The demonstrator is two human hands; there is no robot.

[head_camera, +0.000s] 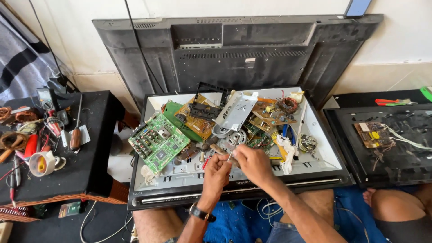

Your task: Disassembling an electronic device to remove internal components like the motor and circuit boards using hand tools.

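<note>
Green circuit board (158,142) and loose boards (270,112) crowd both hands' fingers (227,158).

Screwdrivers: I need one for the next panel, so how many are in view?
2 for sure: a long brown-handled screwdriver lying on the black table at left, and a thin one held between both hands. Others may hide in the clutter.
</note>
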